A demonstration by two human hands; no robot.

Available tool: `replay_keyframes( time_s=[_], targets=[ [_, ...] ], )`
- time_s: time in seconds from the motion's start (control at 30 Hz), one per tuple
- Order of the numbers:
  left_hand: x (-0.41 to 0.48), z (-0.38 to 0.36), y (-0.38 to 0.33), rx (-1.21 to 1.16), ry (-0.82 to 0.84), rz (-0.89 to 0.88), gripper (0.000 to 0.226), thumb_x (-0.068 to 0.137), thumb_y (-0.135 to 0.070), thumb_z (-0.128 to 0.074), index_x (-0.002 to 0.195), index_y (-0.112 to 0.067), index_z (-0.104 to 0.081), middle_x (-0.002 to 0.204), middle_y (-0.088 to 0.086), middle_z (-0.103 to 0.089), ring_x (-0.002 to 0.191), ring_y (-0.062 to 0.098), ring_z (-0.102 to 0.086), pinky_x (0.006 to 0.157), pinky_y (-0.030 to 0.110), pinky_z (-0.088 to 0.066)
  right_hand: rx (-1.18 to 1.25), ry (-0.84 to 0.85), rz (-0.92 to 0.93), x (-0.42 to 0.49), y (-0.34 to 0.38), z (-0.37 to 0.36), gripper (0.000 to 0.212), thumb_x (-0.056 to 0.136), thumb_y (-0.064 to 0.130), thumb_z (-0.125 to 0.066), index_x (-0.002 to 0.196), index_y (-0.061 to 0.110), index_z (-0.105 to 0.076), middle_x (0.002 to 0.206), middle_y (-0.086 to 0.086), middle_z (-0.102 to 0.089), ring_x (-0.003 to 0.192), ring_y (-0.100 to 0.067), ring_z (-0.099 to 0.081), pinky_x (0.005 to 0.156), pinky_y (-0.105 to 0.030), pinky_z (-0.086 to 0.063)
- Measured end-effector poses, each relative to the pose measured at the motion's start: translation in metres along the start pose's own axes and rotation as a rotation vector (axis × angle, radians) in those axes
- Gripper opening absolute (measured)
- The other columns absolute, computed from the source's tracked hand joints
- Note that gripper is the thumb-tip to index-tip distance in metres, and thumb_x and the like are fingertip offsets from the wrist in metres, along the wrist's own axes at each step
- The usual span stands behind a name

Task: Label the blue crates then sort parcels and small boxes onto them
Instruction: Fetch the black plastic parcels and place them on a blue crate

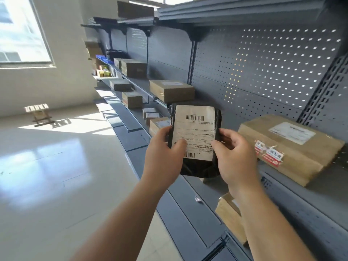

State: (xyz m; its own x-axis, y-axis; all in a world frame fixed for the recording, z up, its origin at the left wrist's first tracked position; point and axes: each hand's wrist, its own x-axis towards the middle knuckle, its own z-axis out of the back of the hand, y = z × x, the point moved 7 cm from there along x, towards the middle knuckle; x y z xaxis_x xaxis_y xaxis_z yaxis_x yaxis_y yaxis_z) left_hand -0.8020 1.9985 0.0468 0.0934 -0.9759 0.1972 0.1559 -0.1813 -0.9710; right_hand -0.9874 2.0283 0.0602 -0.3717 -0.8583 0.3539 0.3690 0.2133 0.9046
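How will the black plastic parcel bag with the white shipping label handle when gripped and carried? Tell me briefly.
Probably soft, not stiff: the black plastic parcel bag wrinkles and bulges below its white shipping label. Likely light: the left hand and right hand hold it up by its side edges. Its glossy film may be slippery.

Grey pegboard shelving [263, 76], wooden stool [38, 113], window [20, 31]

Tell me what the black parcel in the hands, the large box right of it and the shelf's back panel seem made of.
The black parcel is probably thin plastic film, glossy and wrinkled; its white label looks like matt paper. The large box looks like brown cardboard, matt, with folded edges. The back panel is likely painted sheet metal, dark grey, punched with regular holes.
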Motion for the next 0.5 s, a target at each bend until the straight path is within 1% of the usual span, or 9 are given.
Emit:
replay_keyframes(
  time_s=[0.07, 0.13, 0.2, 0.27, 0.37, 0.43, 0.5],
  targets=[
    [0.013, 0.033, 0.014, -0.005, -0.052, 0.016, 0.037, 0.098, -0.025, -0.058, 0.135, -0.026, -0.054, 0.122, -0.007, -0.065, 0.106, 0.023, -0.069, 0.071, 0.030, -0.064, 0.056, 0.050, -0.010, 0.003, 0.002, -0.043, 0.018, 0.096, 0.020, -0.065, 0.109, 0.033, -0.066, 0.103, 0.013, -0.071, 0.096, -0.009, -0.070, 0.067, -0.027, -0.063],
    [0.026, 0.066, 0.027, 0.000, -0.110, 0.030, 0.038, 0.098, -0.023, -0.058, 0.135, -0.026, -0.054, 0.122, -0.007, -0.065, 0.105, 0.023, -0.069, 0.072, 0.029, -0.064, 0.094, 0.106, -0.020, 0.006, 0.005, -0.085, 0.021, 0.096, 0.017, -0.065, 0.103, 0.037, -0.066, 0.100, 0.015, -0.072, 0.094, -0.008, -0.071, 0.068, -0.029, -0.063],
    [0.039, 0.096, 0.039, 0.018, -0.164, 0.041, 0.037, 0.098, -0.023, -0.058, 0.134, -0.025, -0.055, 0.120, -0.008, -0.066, 0.104, 0.021, -0.069, 0.071, 0.028, -0.064, 0.108, 0.160, -0.038, 0.011, 0.004, -0.124, 0.020, 0.095, 0.017, -0.065, 0.110, 0.030, -0.067, 0.103, 0.012, -0.073, 0.097, -0.010, -0.071, 0.070, -0.030, -0.064],
    [0.051, 0.122, 0.050, 0.034, -0.207, 0.048, 0.035, 0.098, -0.022, -0.057, 0.133, -0.026, -0.054, 0.120, -0.009, -0.065, 0.104, 0.021, -0.068, 0.070, 0.025, -0.063, 0.102, 0.217, -0.038, 0.017, 0.006, -0.159, 0.023, 0.096, 0.019, -0.065, 0.117, 0.026, -0.065, 0.108, 0.009, -0.072, 0.100, -0.012, -0.070, 0.070, -0.028, -0.064],
    [0.071, 0.156, 0.065, 0.053, -0.277, 0.068, 0.036, 0.099, -0.021, -0.058, 0.135, -0.025, -0.054, 0.121, -0.009, -0.064, 0.104, 0.020, -0.067, 0.067, 0.020, -0.062, 0.109, 0.298, -0.018, 0.029, 0.008, -0.210, 0.022, 0.096, 0.019, -0.065, 0.114, 0.030, -0.063, 0.107, 0.010, -0.072, 0.099, -0.011, -0.070, 0.068, -0.024, -0.062],
    [0.086, 0.176, 0.075, 0.055, -0.318, 0.079, 0.036, 0.098, -0.019, -0.058, 0.133, -0.025, -0.054, 0.120, -0.008, -0.065, 0.104, 0.020, -0.068, 0.069, 0.023, -0.063, 0.123, 0.352, -0.018, 0.039, 0.007, -0.243, 0.021, 0.096, 0.018, -0.064, 0.113, 0.031, -0.063, 0.104, 0.010, -0.072, 0.098, -0.010, -0.070, 0.067, -0.022, -0.061],
    [0.105, 0.193, 0.084, 0.069, -0.356, 0.083, 0.033, 0.098, -0.018, -0.057, 0.130, -0.027, -0.055, 0.119, -0.010, -0.065, 0.103, 0.019, -0.069, 0.071, 0.025, -0.063, 0.138, 0.403, -0.028, 0.051, 0.005, -0.275, 0.022, 0.097, 0.019, -0.064, 0.115, 0.030, -0.062, 0.107, 0.008, -0.071, 0.100, -0.013, -0.070, 0.067, -0.024, -0.062]
  ],
)
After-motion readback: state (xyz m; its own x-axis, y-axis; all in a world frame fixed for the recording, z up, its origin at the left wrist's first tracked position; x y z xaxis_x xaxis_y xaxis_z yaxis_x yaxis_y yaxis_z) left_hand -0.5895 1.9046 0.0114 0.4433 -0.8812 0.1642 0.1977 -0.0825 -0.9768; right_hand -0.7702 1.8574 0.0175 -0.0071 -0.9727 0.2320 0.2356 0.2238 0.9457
